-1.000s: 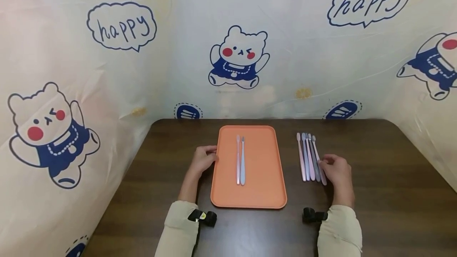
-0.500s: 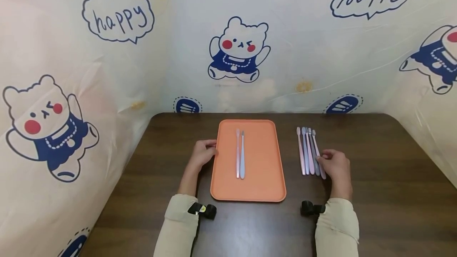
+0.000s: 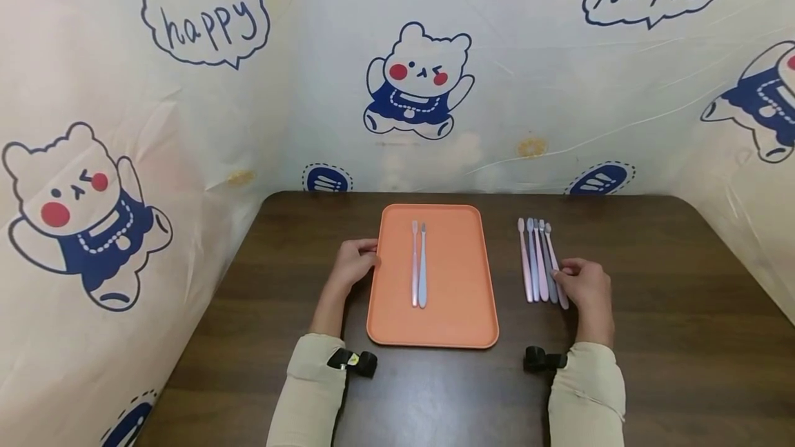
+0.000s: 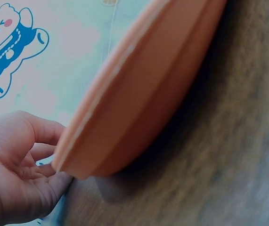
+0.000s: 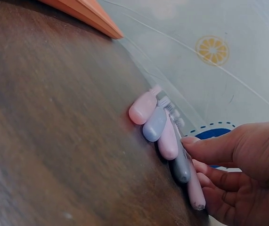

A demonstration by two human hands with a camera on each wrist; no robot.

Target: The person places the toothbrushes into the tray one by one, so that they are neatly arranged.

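Left hand [image 3: 354, 266] and right hand [image 3: 586, 288] are both occupied: the left rim of an orange tray [image 3: 462, 281] is pinched by the first, and the outermost pink toothbrush [image 5: 197, 194] is held between thumb and fingers by the second. Whether that toothbrush is lifted off the brown table [image 3: 428, 392] cannot be told. Beside it, right of the tray, four more toothbrushes [image 5: 167, 143] are laid in a tight row. With the thumb tip set so close to the grey handle, a neighbour could be dragged along—or the row fanned out—by a sideways pull. On the tray, two toothbrushes [image 3: 423, 281] are set side by side; they could be slid apart if the rim were tipped. Behind everything, a bear-printed backdrop [image 3: 509, 88] is hung.
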